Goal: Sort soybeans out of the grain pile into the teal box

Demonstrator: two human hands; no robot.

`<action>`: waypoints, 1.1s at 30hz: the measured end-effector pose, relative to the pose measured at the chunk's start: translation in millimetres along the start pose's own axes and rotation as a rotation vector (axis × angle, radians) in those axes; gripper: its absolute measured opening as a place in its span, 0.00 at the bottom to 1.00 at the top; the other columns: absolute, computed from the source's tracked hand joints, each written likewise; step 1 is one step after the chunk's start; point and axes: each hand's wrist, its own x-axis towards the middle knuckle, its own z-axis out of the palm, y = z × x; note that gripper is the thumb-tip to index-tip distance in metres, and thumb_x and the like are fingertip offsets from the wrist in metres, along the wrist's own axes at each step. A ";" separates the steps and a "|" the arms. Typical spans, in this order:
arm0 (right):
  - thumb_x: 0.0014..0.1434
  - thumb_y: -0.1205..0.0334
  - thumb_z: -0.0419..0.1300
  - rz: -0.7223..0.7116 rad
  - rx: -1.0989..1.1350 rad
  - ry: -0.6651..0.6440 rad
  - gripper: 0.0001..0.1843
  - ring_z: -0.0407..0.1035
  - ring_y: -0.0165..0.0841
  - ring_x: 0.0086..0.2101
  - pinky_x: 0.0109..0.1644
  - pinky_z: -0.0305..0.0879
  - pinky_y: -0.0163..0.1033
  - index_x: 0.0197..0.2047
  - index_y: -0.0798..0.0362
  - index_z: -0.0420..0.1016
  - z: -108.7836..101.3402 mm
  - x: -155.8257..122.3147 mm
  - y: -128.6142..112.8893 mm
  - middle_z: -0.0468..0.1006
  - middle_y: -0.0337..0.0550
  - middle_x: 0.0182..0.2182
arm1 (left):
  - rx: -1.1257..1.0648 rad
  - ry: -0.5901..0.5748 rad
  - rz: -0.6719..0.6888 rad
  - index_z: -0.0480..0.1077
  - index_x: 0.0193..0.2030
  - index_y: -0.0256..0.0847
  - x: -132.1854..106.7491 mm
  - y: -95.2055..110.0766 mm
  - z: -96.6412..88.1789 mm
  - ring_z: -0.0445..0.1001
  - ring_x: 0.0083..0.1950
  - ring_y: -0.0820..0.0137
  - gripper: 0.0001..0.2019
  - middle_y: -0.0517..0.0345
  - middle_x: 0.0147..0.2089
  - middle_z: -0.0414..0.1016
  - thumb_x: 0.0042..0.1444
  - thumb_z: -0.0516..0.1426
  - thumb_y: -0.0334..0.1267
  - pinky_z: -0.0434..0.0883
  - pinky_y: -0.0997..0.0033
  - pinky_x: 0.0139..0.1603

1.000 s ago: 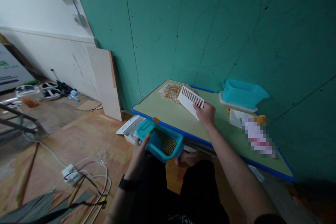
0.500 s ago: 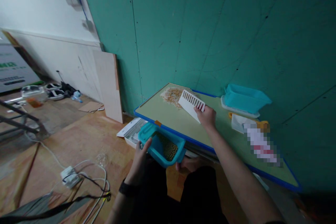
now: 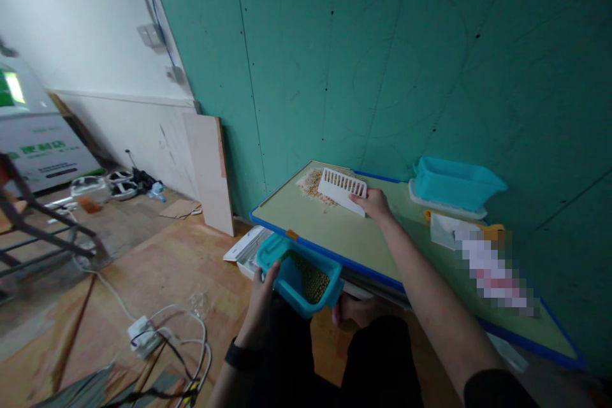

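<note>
My right hand (image 3: pixel 370 203) grips a white slotted plastic scraper (image 3: pixel 340 197) by its right end. The scraper is tilted on the table over the right part of a pile of mixed yellow beans and pale grains (image 3: pixel 310 183), hiding some of it. My left hand (image 3: pixel 264 287) is closed on the left side of a blue plastic bin (image 3: pixel 300 305). Small green beans (image 3: pixel 313 284) lie inside, mostly toward the right end. The bin sits just below the table's front edge, above my lap.
The low table (image 3: pixel 335 239) has a blue rim and stands against the green wall. On its right are another blue bin (image 3: pixel 454 182) on a white lid, an orange-handled item (image 3: pixel 492 231) and a blurred packet (image 3: pixel 497 274). Cables and a power strip (image 3: pixel 143 335) lie on the floor.
My right hand has moved the scraper left, farther over the pile, and turned it flatter. My left hand keeps the bin in place. The whole view has shifted slightly.
</note>
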 end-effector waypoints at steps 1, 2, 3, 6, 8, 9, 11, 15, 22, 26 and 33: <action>0.56 0.60 0.76 0.010 -0.002 0.007 0.04 0.84 0.44 0.32 0.37 0.76 0.41 0.31 0.51 0.89 1.7 -0.9 2.1 0.85 0.43 0.24 | 0.009 -0.006 0.001 0.71 0.73 0.47 -1.0 -0.3 0.8 0.87 0.64 0.44 0.36 0.37 0.68 0.84 0.65 0.71 0.62 0.87 0.50 0.56; 0.56 0.60 0.75 0.031 -0.012 0.008 0.05 0.83 0.44 0.32 0.37 0.76 0.41 0.29 0.50 0.88 2.8 -1.5 3.6 0.84 0.42 0.22 | 0.020 -0.008 0.001 0.71 0.72 0.47 -2.4 -0.8 2.0 0.88 0.63 0.44 0.35 0.37 0.67 0.84 0.66 0.70 0.62 0.87 0.51 0.53; 0.56 0.59 0.75 0.056 -0.025 0.005 0.07 0.82 0.44 0.31 0.37 0.75 0.41 0.28 0.50 0.87 3.6 -1.7 4.5 0.83 0.42 0.22 | 0.025 -0.005 0.001 0.71 0.71 0.48 -3.9 -1.6 3.7 0.88 0.62 0.45 0.33 0.37 0.66 0.84 0.68 0.69 0.62 0.88 0.53 0.50; 0.57 0.59 0.74 0.064 -0.035 0.015 0.09 0.80 0.43 0.31 0.37 0.73 0.40 0.26 0.49 0.85 5.0 -0.3 3.6 0.80 0.41 0.20 | 0.016 0.013 0.033 0.71 0.68 0.48 -7.3 -5.2 10.3 0.87 0.64 0.47 0.28 0.39 0.68 0.82 0.71 0.68 0.58 0.88 0.59 0.48; 0.57 0.59 0.74 0.058 -0.034 0.015 0.10 0.79 0.42 0.30 0.36 0.71 0.40 0.25 0.49 0.85 6.2 1.2 1.2 0.78 0.40 0.19 | 0.012 0.025 0.058 0.70 0.68 0.47 -7.6 -7.9 13.8 0.87 0.65 0.50 0.25 0.40 0.68 0.82 0.72 0.69 0.53 0.88 0.62 0.51; 0.56 0.59 0.75 0.054 -0.031 0.013 0.10 0.78 0.42 0.29 0.36 0.70 0.40 0.25 0.49 0.84 7.0 1.8 -0.2 0.77 0.40 0.18 | 0.013 0.033 0.067 0.70 0.68 0.46 -7.1 -9.0 14.7 0.87 0.66 0.51 0.24 0.40 0.68 0.82 0.72 0.69 0.50 0.88 0.63 0.53; 0.56 0.59 0.75 0.047 -0.022 0.004 0.10 0.75 0.41 0.27 0.34 0.68 0.39 0.24 0.49 0.84 9.7 2.4 -2.6 0.74 0.38 0.16 | 0.025 0.047 0.068 0.69 0.69 0.45 -5.7 -11.0 14.6 0.87 0.66 0.51 0.24 0.39 0.67 0.82 0.73 0.69 0.48 0.88 0.61 0.54; 0.57 0.59 0.74 0.036 0.010 -0.022 0.11 0.73 0.38 0.26 0.32 0.63 0.38 0.25 0.52 0.85 18.2 1.0 -5.5 0.73 0.38 0.16 | 0.013 0.025 0.040 0.68 0.73 0.47 -3.6 -14.2 9.4 0.88 0.62 0.48 0.34 0.38 0.69 0.81 0.68 0.72 0.56 0.89 0.51 0.54; 0.58 0.59 0.73 0.005 0.059 -0.055 0.08 0.76 0.38 0.29 0.33 0.61 0.36 0.29 0.53 0.87 30.4 -1.2 -9.4 0.82 0.41 0.23 | 0.010 0.003 0.014 0.64 0.79 0.48 -2.0 -14.0 5.4 0.85 0.67 0.44 0.38 0.34 0.75 0.76 0.70 0.70 0.57 0.88 0.47 0.58; 0.57 0.60 0.74 -0.002 0.061 -0.049 0.08 0.78 0.40 0.31 0.36 0.65 0.38 0.28 0.53 0.86 28.5 0.1 -9.0 0.82 0.43 0.23 | 0.008 0.019 0.001 0.68 0.75 0.48 -6.6 -9.7 7.6 0.87 0.65 0.44 0.37 0.36 0.73 0.79 0.67 0.73 0.57 0.88 0.49 0.56; 0.58 0.58 0.75 -0.003 0.070 -0.047 0.08 0.79 0.41 0.31 0.36 0.67 0.38 0.30 0.52 0.87 33.4 -0.3 -7.0 0.82 0.41 0.22 | -0.021 0.025 0.017 0.70 0.71 0.47 -14.1 -7.0 10.3 0.89 0.62 0.46 0.36 0.38 0.68 0.84 0.64 0.75 0.57 0.89 0.53 0.53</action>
